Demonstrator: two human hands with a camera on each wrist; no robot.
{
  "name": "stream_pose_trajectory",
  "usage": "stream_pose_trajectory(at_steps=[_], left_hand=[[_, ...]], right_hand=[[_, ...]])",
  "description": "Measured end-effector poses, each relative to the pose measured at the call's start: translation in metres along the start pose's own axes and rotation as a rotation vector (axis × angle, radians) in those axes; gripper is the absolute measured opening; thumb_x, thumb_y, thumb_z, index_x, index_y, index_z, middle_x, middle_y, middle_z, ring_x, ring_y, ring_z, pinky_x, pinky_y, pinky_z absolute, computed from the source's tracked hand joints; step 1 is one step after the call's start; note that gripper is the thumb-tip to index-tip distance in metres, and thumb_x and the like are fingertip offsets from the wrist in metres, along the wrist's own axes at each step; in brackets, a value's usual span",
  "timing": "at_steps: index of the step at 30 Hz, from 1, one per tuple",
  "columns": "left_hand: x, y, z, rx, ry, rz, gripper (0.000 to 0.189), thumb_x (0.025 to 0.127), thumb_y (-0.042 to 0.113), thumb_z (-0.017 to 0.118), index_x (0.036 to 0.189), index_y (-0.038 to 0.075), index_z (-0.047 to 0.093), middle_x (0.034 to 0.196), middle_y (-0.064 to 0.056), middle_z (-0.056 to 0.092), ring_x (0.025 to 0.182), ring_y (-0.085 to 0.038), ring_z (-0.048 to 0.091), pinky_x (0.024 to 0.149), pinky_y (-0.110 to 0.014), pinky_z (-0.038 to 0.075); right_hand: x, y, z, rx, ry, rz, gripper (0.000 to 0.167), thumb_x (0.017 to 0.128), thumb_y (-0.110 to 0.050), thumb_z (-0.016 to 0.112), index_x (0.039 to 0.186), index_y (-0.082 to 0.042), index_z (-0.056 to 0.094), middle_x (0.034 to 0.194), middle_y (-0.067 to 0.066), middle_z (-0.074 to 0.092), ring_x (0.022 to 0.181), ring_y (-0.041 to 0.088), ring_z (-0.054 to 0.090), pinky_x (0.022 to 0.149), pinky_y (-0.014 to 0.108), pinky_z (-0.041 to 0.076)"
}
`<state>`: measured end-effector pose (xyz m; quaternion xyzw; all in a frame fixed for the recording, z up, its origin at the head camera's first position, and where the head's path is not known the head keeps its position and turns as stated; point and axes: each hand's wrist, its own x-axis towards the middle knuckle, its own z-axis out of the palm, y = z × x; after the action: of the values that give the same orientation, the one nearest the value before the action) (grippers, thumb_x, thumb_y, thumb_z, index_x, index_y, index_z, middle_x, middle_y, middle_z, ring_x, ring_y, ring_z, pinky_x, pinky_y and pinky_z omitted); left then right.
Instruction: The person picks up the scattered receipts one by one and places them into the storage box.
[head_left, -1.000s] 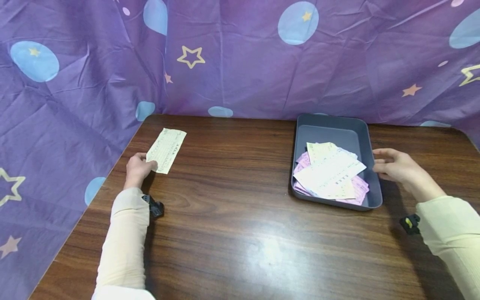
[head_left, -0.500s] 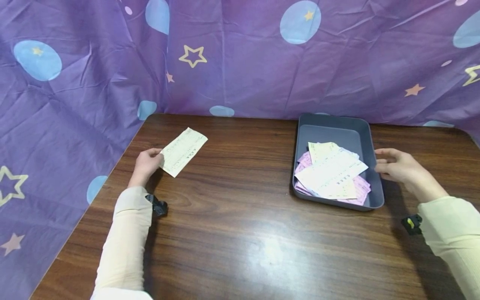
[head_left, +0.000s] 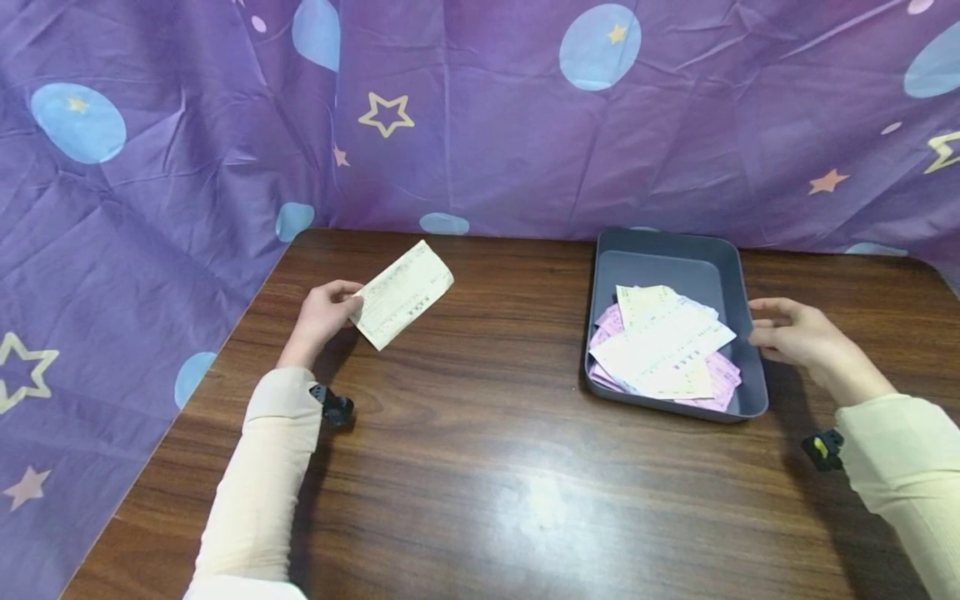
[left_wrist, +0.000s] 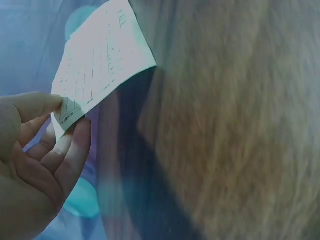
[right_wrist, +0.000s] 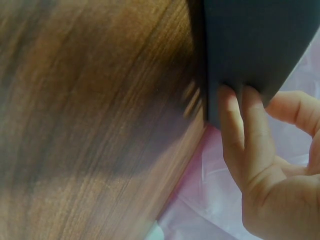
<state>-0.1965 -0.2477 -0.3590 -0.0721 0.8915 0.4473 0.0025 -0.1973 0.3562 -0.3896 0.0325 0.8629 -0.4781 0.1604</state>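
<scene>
My left hand (head_left: pixel 318 321) pinches a pale yellow printed paper slip (head_left: pixel 405 292) by one corner, thumb on top and fingers beneath. In the left wrist view the slip (left_wrist: pixel 102 60) is lifted over the table, gently bent, and casts a shadow. A dark grey tray (head_left: pixel 660 262) stands on the right, with a pile of white, yellow and pink slips (head_left: pixel 663 346) at its near end. At the tray's right side is my right hand (head_left: pixel 806 337). In the right wrist view, two fairly straight fingers (right_wrist: pixel 256 125) touch its outer wall (right_wrist: pixel 250 45).
A brown wooden table (head_left: pixel 465 400) lies under everything, its left edge running diagonally. Behind and to the left hangs a purple cloth (head_left: pixel 495 125) with stars and blue ovals. Each wrist carries a small black camera (head_left: pixel 335 408).
My left hand has moved right and away from me with the paper slip, which has turned clockwise and risen from the table. The right hand and tray have stayed in place.
</scene>
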Motion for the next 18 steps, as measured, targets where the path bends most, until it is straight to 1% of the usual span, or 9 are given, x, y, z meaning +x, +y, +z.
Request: stream_pose_trajectory(at_steps=[3, 5, 9, 10, 11, 12, 14, 17, 18], left_hand=[[0.001, 0.007, 0.004, -0.023, 0.0, 0.006, 0.034, 0.093, 0.01, 0.051, 0.122, -0.007, 0.058, 0.107, -0.024, 0.063, 0.065, 0.002, 0.052, 0.068, -0.023, 0.057], [0.001, 0.012, 0.006, -0.046, 0.001, 0.011, 0.034, 0.093, 0.011, 0.052, 0.121, -0.006, 0.058, 0.104, -0.02, 0.063, 0.065, 0.002, 0.053, 0.07, -0.027, 0.059], [-0.001, 0.024, 0.011, -0.115, -0.01, 0.024, 0.033, 0.092, 0.01, 0.053, 0.121, -0.006, 0.058, 0.1, -0.014, 0.063, 0.064, 0.002, 0.055, 0.071, -0.031, 0.06], [-0.002, 0.027, 0.013, -0.132, -0.013, 0.029, 0.033, 0.092, 0.009, 0.053, 0.121, -0.006, 0.057, 0.101, -0.015, 0.063, 0.065, 0.002, 0.055, 0.071, -0.031, 0.06], [-0.003, 0.03, 0.015, -0.148, -0.017, 0.033, 0.033, 0.092, 0.009, 0.052, 0.121, -0.007, 0.057, 0.102, -0.016, 0.063, 0.065, 0.002, 0.056, 0.071, -0.03, 0.06], [-0.004, 0.033, 0.017, -0.16, -0.02, 0.038, 0.033, 0.092, 0.009, 0.052, 0.121, -0.007, 0.057, 0.103, -0.017, 0.063, 0.065, 0.002, 0.056, 0.07, -0.029, 0.06], [-0.005, 0.04, 0.022, -0.186, -0.02, 0.05, 0.033, 0.091, 0.008, 0.052, 0.12, -0.007, 0.057, 0.105, -0.019, 0.062, 0.065, 0.001, 0.056, 0.068, -0.027, 0.059], [-0.006, 0.05, 0.028, -0.243, -0.034, 0.067, 0.033, 0.09, 0.007, 0.052, 0.12, -0.007, 0.057, 0.098, -0.012, 0.062, 0.065, 0.0, 0.056, 0.068, -0.027, 0.059], [-0.007, 0.053, 0.031, -0.263, -0.04, 0.073, 0.033, 0.09, 0.006, 0.053, 0.12, -0.007, 0.057, 0.094, -0.008, 0.062, 0.065, 0.0, 0.056, 0.067, -0.027, 0.059]], right_hand=[[0.005, 0.007, 0.0, 0.032, 0.006, 0.003, 0.04, 0.087, -0.009, 0.06, 0.105, -0.038, 0.04, 0.078, -0.034, 0.051, 0.076, -0.013, 0.055, 0.067, 0.011, 0.05], [0.007, 0.01, -0.001, 0.015, 0.0, 0.0, 0.038, 0.087, -0.009, 0.06, 0.112, -0.033, 0.044, 0.082, -0.026, 0.059, 0.077, -0.012, 0.055, 0.068, 0.013, 0.05], [0.009, 0.012, -0.001, 0.006, 0.007, 0.003, 0.038, 0.087, -0.008, 0.058, 0.111, -0.034, 0.043, 0.082, -0.026, 0.06, 0.077, -0.013, 0.054, 0.068, 0.013, 0.051], [0.008, 0.01, -0.001, -0.002, 0.004, 0.003, 0.039, 0.088, -0.007, 0.057, 0.119, -0.027, 0.045, 0.088, -0.018, 0.064, 0.077, -0.013, 0.054, 0.068, 0.013, 0.051], [0.007, 0.009, 0.0, -0.003, 0.003, 0.006, 0.038, 0.088, -0.007, 0.057, 0.118, -0.028, 0.045, 0.088, -0.018, 0.064, 0.077, -0.013, 0.054, 0.068, 0.013, 0.051], [0.008, 0.01, 0.0, 0.011, 0.004, 0.003, 0.039, 0.088, -0.008, 0.057, 0.109, -0.036, 0.043, 0.082, -0.029, 0.057, 0.077, -0.014, 0.054, 0.067, 0.012, 0.05], [0.008, 0.009, 0.0, 0.017, -0.001, 0.008, 0.039, 0.088, -0.008, 0.057, 0.109, -0.037, 0.043, 0.082, -0.029, 0.057, 0.077, -0.014, 0.054, 0.067, 0.012, 0.05], [0.008, 0.01, -0.001, 0.043, -0.003, 0.006, 0.039, 0.087, -0.007, 0.058, 0.109, -0.035, 0.043, 0.079, -0.033, 0.052, 0.076, -0.013, 0.055, 0.066, 0.012, 0.05], [0.008, 0.01, -0.001, 0.044, -0.007, -0.001, 0.039, 0.087, -0.007, 0.059, 0.117, -0.029, 0.046, 0.08, -0.032, 0.052, 0.076, -0.012, 0.055, 0.066, 0.013, 0.05]])
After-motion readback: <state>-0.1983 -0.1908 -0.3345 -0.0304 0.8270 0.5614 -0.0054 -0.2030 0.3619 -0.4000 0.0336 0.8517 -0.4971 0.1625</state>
